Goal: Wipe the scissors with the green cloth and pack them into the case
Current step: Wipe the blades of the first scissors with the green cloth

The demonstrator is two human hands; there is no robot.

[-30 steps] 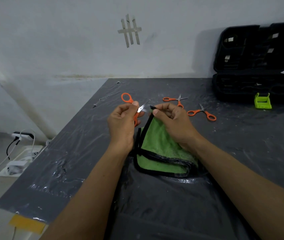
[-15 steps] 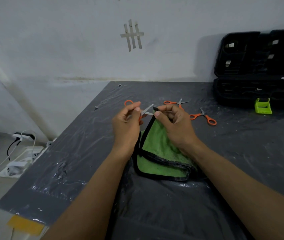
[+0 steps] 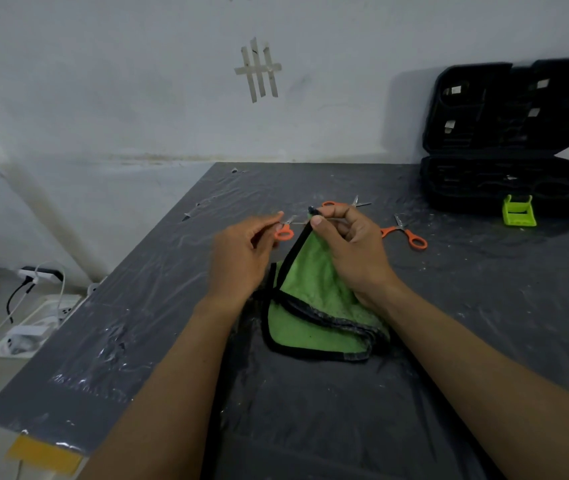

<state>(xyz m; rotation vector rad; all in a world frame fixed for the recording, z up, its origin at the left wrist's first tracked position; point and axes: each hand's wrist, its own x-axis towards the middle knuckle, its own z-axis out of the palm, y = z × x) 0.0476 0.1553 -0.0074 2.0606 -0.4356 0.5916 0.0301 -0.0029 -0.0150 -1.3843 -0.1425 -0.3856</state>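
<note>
**Scissors blade meets the cloth corner**

The left hand (image 3: 241, 261) grips the orange-handled scissors (image 3: 284, 233), fingers (image 3: 265, 220) curled on the handle. The right hand (image 3: 348, 251) pinches the green cloth (image 3: 314, 296) at its raised corner, against the blades. A second pair (image 3: 406, 233) and a third pair (image 3: 345, 203) lie on the bench (image 3: 483, 306). The open case (image 3: 504, 188) stands well apart.

Dim, cool light; glare ripples on the table cover (image 3: 120, 323), the case (image 3: 504, 181) throws a soft shadow on the wall (image 3: 137, 98), edges bend.

Bare left hand (image 3: 241, 261) and right hand (image 3: 355, 251), forearms unclothed.
</note>
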